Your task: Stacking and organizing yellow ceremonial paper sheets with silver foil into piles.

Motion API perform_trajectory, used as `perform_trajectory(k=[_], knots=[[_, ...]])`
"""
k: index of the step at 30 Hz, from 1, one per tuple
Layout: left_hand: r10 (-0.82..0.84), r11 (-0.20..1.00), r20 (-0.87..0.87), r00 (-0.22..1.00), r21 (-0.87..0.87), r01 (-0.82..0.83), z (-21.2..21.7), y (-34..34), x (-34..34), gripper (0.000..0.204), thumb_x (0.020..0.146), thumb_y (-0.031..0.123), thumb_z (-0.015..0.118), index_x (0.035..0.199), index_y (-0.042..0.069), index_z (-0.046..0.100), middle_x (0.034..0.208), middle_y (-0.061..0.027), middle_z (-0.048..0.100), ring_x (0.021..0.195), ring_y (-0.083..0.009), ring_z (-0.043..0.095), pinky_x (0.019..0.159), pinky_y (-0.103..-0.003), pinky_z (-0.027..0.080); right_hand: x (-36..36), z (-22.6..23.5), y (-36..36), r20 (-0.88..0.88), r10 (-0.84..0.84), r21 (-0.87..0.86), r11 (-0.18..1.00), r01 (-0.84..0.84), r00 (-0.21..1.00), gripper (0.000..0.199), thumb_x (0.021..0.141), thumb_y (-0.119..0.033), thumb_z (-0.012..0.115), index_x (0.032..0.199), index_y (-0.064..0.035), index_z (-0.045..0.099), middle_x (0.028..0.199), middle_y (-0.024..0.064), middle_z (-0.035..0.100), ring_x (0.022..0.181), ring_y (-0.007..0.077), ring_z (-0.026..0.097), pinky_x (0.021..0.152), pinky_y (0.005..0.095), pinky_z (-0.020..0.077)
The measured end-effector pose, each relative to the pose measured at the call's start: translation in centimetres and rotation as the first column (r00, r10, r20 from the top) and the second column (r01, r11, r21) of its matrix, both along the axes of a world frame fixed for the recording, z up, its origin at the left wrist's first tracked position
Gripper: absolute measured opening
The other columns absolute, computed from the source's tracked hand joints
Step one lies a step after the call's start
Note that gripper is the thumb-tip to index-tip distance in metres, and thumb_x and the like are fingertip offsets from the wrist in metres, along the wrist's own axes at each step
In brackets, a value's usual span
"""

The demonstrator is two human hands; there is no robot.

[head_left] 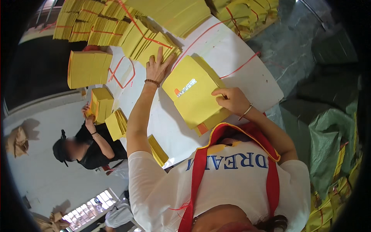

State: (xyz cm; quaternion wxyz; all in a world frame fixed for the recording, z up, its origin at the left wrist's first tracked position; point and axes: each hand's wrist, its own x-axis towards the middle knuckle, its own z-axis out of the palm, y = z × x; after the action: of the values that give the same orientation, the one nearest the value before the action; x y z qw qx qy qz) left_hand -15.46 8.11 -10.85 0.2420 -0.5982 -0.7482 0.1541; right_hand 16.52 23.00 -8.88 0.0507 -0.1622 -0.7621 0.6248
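In front of me on the white table [162, 112] lies a thick stack of yellow paper [197, 106], with a silvery strip and a small orange patch on its top. My right hand [234, 101] grips its right edge, fingers curled on the top sheet. My left hand [156, 71] stretches toward the far side, fingers spread, its tips at a row of yellow paper bundles [143, 44]. A red string [156, 41] runs across these bundles close to my fingertips. Whether my fingers touch the string, I cannot tell.
Tied yellow bundles [83, 21] are piled at the far left, and a large yellow stack [176, 13] stands at the back. Another stack [89, 69] is at the left. A co-worker [94, 145] handles yellow paper there. Red string [241, 66] lies across the table's right.
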Motion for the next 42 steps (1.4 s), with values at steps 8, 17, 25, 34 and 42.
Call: perform_trajectory(k=[8,17,25,34,42], knots=[[0.138,0.94,0.267,0.954,0.268,-0.211,5.3,-0.6,2.4,0.061,0.08,0.029,0.062,0.134,0.022,0.036,0.141,-0.0169,0.028,0.114,-0.0343,0.043,0.095,-0.048,0.031,-0.4,-0.2,0.0,0.091,0.053,-0.002,0.999,-0.053,0.994,0.028,0.075,-0.017,0.058,0.099,-0.0041,0.065,0.06,0.0102,0.057,0.051,0.0167,0.053,0.054,0.0295,0.0436],[-0.306,0.455,0.862,0.405,0.506,-0.733,7.9,-6.9,19.0,0.059,0.085,0.024,0.058,0.135,0.007,0.031,0.136,-0.017,0.035,0.119,-0.0289,0.041,0.095,-0.037,0.037,-0.3,5.2,-0.8,-0.002,0.003,-0.252,0.968,-0.003,1.0,0.024,0.081,-0.007,0.059,0.105,-0.0006,0.063,0.059,-0.0053,0.046,0.054,0.0022,0.041,0.05,0.0194,0.0356],[-0.935,0.209,0.3,-0.188,0.037,-0.977,9.5,-10.0,24.5,0.058,0.086,0.006,0.055,0.136,0.003,0.026,0.13,-0.0108,0.044,0.115,-0.0163,0.048,0.092,-0.03,0.043,-1.5,5.3,-3.3,-0.219,0.08,-0.1,0.989,-0.104,0.972,0.025,0.081,-0.006,0.061,0.106,-0.0016,0.062,0.063,-0.0043,0.046,0.055,0.0026,0.038,0.05,0.0195,0.034],[-0.887,0.035,0.461,-0.028,0.006,-0.999,4.6,-15.1,19.6,0.033,0.085,-0.001,0.054,0.117,-0.001,0.049,0.11,-0.0084,0.059,0.097,-0.0149,0.058,0.084,-0.027,0.047,-3.3,5.4,-5.6,-0.204,0.258,-0.046,0.961,-0.272,0.944,0.032,0.085,-0.013,0.058,0.116,-0.0047,0.057,0.077,0.0016,0.058,0.065,0.0069,0.05,0.06,0.021,0.0417],[-0.735,0.072,0.678,-0.021,0.047,-0.996,-2.1,-20.7,5.2,0.033,0.083,-0.001,0.055,0.115,-0.001,0.05,0.106,-0.0082,0.06,0.091,-0.0162,0.06,0.077,-0.029,0.05,-2.6,3.1,-1.6,-0.089,0.137,0.124,0.984,-0.126,0.987,0.032,0.086,-0.015,0.058,0.117,-0.0062,0.056,0.086,0.0031,0.062,0.074,0.0084,0.055,0.067,0.0226,0.0442]])
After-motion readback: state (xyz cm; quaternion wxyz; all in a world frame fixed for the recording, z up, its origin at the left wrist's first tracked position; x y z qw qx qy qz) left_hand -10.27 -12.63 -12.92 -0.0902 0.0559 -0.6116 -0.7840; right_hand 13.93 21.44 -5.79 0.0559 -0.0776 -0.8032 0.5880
